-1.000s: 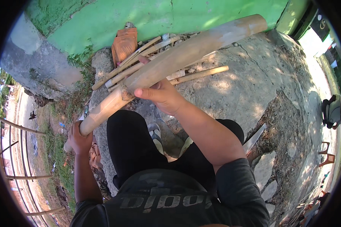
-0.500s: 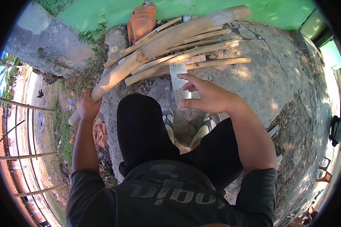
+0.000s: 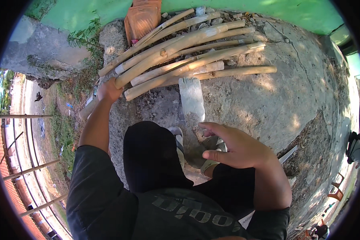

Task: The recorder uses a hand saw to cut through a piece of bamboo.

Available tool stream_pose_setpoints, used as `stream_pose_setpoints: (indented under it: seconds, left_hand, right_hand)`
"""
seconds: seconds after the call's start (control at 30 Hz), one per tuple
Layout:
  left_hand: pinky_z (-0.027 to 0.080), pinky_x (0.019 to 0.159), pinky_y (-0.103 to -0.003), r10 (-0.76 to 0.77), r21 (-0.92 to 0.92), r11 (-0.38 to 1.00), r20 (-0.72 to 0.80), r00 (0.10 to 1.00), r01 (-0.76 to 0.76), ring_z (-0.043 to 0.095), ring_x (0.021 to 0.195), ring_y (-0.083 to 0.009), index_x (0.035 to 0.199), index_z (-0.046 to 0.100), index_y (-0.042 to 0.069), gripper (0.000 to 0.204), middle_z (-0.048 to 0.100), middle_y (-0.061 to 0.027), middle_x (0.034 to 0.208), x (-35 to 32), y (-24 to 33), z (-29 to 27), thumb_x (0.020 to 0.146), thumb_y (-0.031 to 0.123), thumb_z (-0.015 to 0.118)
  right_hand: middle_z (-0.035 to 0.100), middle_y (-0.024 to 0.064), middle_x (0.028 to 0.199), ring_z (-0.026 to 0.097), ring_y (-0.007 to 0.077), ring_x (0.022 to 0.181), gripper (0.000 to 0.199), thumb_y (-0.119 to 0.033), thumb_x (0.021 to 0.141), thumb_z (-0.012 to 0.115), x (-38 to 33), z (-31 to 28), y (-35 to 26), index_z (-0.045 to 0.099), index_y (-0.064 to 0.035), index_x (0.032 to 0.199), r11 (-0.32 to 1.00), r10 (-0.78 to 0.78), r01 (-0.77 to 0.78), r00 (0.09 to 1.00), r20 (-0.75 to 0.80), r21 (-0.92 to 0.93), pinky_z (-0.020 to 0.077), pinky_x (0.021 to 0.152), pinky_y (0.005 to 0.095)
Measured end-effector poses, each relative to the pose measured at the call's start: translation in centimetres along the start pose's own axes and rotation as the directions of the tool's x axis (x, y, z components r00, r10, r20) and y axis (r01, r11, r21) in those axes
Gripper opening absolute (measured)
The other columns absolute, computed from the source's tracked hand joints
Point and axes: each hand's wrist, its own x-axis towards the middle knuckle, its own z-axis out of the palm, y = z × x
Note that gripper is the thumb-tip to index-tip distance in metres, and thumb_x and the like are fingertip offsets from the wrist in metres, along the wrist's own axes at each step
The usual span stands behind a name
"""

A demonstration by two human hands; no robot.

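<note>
My left hand [image 3: 109,91] is wrapped round a long bamboo pole [image 3: 142,68] near its lower left end. The pole slants away to the upper right, along the top of several other bamboo poles [image 3: 244,71] lying side by side on the ground. My right hand [image 3: 240,148] hangs open over my right foot, thumb and fingers apart, holding nothing. Just beyond its fingertips a flat whitish slab [image 3: 192,98] points away from me, its far end against the nearest poles. I cannot tell what the slab is made of.
Orange clay tiles [image 3: 142,22] stand stacked behind the poles, before a green wall [image 3: 236,12]. A pale blade-like piece [image 3: 288,154] lies by my right forearm. Rough, cracked concrete [image 3: 268,104] spreads to the right; a weedy strip [image 3: 64,128] drops off left.
The held pole has gone away from me and down, its far end now among the other poles. My left hand moved forward with it. My right hand drew back from the slab.
</note>
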Motion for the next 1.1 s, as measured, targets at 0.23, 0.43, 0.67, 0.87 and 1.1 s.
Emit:
stream_pose_setpoints:
  seconds: [0.23,0.43,0.67,0.87,1.1]
  left_hand:
    - [0.053,0.088,-0.047,0.143,0.009,0.99,0.033,0.989,-0.144,0.067,0.103,-0.036,0.121,0.061,0.016,0.057,0.07,-0.0153,0.111,10.4,5.7,-0.5,0.073,0.04,0.079]
    - [0.054,0.088,-0.045,0.08,0.189,0.982,-0.52,0.85,0.023,0.067,0.1,-0.0327,0.124,0.06,0.015,0.054,0.07,-0.0124,0.105,14.5,9.9,3.6,0.076,0.031,0.077]
    - [0.054,0.082,-0.041,0.309,-0.402,0.868,-0.02,0.951,-0.29,0.069,0.094,-0.0315,0.109,0.065,0.011,0.037,0.071,-0.0117,0.099,14.7,12.8,7.9,0.081,0.032,0.076]
    - [0.053,0.085,-0.041,0.307,-0.382,0.878,-0.017,0.952,-0.29,0.068,0.098,-0.0308,0.105,0.067,0.007,0.037,0.07,-0.0134,0.106,15.8,12.7,11.4,0.081,0.033,0.077]
    - [0.051,0.091,-0.041,0.282,-0.316,0.911,0.005,0.959,-0.266,0.066,0.104,-0.0306,0.118,0.063,0.006,0.05,0.069,-0.0152,0.11,18.4,12.5,12.7,0.081,0.036,0.077]
  right_hand:
    - [0.06,0.0261,0.119,0.062,0.0431,0.109,0.069,-0.045,0.091,0.066,2.7,-1.3,1.2,0.042,-0.0057,0.143,0.996,0.072,-0.075,0.996,0.06,0.048,0.0488,0.092,0.0459]
    - [0.061,0.0241,0.118,0.062,0.0394,0.111,0.069,-0.04,0.091,0.068,4.3,-2.5,2.0,0.043,-0.0026,0.142,0.977,0.165,-0.177,0.981,0.102,0.117,0.0484,0.094,0.0432]
    - [0.059,0.0267,0.124,0.061,0.0434,0.11,0.065,-0.039,0.091,0.068,5.6,-3.4,2.7,0.045,-0.0034,0.14,0.983,0.116,-0.123,0.992,0.057,0.139,0.0488,0.094,0.0444]
    - [0.06,0.0264,0.124,0.06,0.042,0.114,0.065,-0.04,0.091,0.068,6.2,-3.9,3.0,0.046,-0.001,0.139,0.98,0.111,-0.115,0.993,0.034,0.163,0.0472,0.099,0.0443]
    - [0.062,0.0253,0.12,0.061,0.0399,0.114,0.064,-0.037,0.091,0.069,7.0,-4.2,3.6,0.047,0.0004,0.138,0.966,0.164,-0.162,0.986,0.009,0.199,0.0482,0.097,0.0422]
